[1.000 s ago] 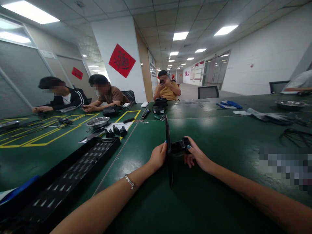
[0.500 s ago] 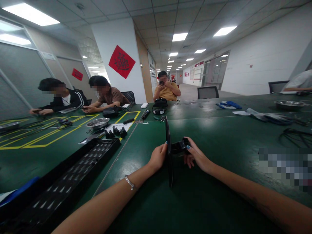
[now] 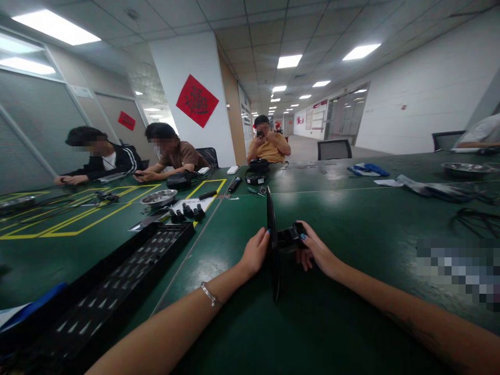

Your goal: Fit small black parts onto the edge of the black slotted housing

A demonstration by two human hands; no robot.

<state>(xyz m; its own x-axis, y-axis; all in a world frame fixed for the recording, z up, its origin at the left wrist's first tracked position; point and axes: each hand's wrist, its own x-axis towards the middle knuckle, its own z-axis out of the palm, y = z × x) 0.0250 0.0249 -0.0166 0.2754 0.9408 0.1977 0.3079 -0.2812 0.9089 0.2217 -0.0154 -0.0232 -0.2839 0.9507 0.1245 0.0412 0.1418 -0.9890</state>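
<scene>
A thin black panel (image 3: 275, 265) stands upright, nearly edge-on, just right of the frame's centre; whether its lower edge touches the desk (image 3: 363, 219) cannot be told. From its right face juts a black bracket (image 3: 288, 238). The left hand (image 3: 255, 251) has its grip closed on the panel's left side, most fingers hidden; a silver bracelet (image 3: 208, 295) circles that wrist. The right hand (image 3: 317, 252) has its grip clamped on the bracket's outer end, thumb on top.

At lower left lies a long black tray (image 3: 127, 271) with rows of pale, pointed marks or pieces. Beyond its far end, left of centre, stand small black parts (image 3: 188, 212), near a metal bowl (image 3: 159, 197). Blue fabric (image 3: 367, 170) lies at centre right. Across the desk, at upper centre, sits a person in a yellow shirt (image 3: 271, 148).
</scene>
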